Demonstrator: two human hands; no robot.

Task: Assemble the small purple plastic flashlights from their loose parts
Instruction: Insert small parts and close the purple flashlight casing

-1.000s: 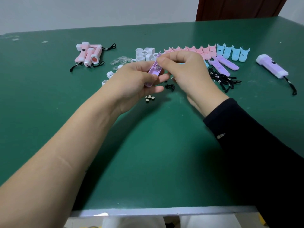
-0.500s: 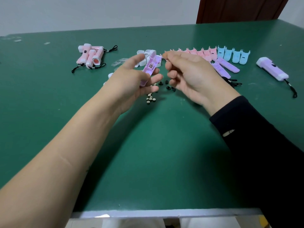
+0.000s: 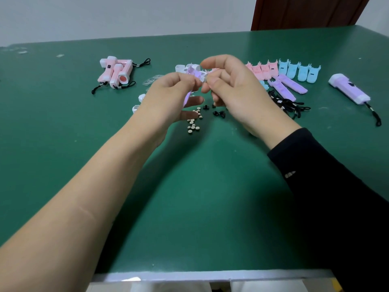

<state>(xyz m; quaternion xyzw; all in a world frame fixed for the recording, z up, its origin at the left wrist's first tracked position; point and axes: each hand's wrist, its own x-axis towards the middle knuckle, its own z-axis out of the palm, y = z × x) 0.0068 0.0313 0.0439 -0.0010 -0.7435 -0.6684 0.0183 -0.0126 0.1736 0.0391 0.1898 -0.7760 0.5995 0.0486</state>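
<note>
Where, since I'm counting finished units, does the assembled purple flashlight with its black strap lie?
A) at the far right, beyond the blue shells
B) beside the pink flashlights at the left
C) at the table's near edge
A: the assembled purple flashlight lies at the right end of the table, past the blue shells and far from the pink flashlights.

A purple half-shell (image 3: 192, 73), hollow side up, is held tilted above the table, pinched in the left hand (image 3: 168, 95), well left of the finished purple flashlight (image 3: 348, 88). That flashlight lies flat, its white head pointing away. Two more purple half-shells (image 3: 292, 84) lie side by side near its left.
</note>
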